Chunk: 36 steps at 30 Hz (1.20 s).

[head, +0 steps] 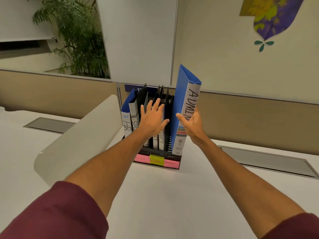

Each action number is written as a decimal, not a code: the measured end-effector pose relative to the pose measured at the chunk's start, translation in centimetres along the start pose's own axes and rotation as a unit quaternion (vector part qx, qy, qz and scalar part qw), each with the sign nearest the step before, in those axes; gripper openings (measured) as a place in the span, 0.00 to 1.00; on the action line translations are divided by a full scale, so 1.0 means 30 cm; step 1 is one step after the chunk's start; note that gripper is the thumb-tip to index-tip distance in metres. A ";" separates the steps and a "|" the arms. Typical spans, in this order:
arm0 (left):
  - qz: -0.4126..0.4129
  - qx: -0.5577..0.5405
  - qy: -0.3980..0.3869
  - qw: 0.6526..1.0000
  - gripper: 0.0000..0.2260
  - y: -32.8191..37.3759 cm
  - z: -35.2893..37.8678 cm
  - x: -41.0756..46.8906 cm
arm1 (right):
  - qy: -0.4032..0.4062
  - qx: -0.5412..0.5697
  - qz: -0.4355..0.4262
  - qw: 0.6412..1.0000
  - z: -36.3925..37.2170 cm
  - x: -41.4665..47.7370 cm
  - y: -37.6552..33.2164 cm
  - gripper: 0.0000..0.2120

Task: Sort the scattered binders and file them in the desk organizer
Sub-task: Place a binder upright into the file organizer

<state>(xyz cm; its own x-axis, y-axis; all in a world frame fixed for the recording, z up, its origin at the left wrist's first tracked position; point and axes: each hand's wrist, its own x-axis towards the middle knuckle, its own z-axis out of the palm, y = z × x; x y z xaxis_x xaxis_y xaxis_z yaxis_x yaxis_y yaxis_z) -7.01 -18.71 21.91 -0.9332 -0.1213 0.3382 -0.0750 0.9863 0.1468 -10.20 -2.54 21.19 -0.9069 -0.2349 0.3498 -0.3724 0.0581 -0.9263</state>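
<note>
Sleeves (51, 213) at six o'clock; your left hand (151, 121), fingers (156, 105) spread, steadies filed binders (126, 125), right hand (193, 126) clamps ADMIN (189, 107) at organizer's (168, 142) three-o'clock slot, seemingly last.

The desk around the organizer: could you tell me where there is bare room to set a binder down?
Bare desk lies in front of the organizer, between the forearms, and to its right, before the grey hatch. Crowded: the organizer's slots, where the left hand presses binders and the right hand holds the ADMIN binder.

Office: cubicle partition (57, 94), white desk (155, 195), labelled binders (187, 118).
</note>
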 end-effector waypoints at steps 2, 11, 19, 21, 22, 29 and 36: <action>0.024 0.023 -0.013 0.999 0.33 -0.028 0.019 0.033 | 0.001 0.000 0.004 1.000 0.023 0.022 0.029 0.28; 0.107 0.007 0.044 0.993 0.31 -0.104 0.096 0.087 | 0.012 -0.018 0.013 1.000 0.085 0.092 0.134 0.31; 0.098 -0.032 0.111 0.988 0.25 -0.109 0.136 0.086 | 0.003 -0.021 0.012 1.000 0.156 0.077 0.172 0.33; 0.095 -0.038 0.115 0.988 0.25 -0.115 0.141 0.086 | -0.001 -0.019 0.012 1.000 0.164 0.077 0.172 0.34; 0.093 -0.038 0.115 0.988 0.24 -0.116 0.143 0.086 | -0.005 -0.019 0.012 1.000 0.166 0.079 0.172 0.34; 0.085 -0.043 0.122 0.988 0.23 -0.107 0.149 0.081 | 0.002 0.004 0.032 0.999 0.144 0.087 0.184 0.32; 0.077 -0.038 0.120 0.989 0.23 -0.107 0.152 0.081 | 0.031 0.012 0.054 0.998 0.108 0.076 0.189 0.30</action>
<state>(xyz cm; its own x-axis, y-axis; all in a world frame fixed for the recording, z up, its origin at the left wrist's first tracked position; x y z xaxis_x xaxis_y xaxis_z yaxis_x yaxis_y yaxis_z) -10.64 -21.67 18.02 -0.8205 -0.0025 0.5716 0.0969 0.9849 0.1434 -13.75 -5.88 16.28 -0.9525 -0.1675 0.2544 -0.2670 0.0570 -0.9620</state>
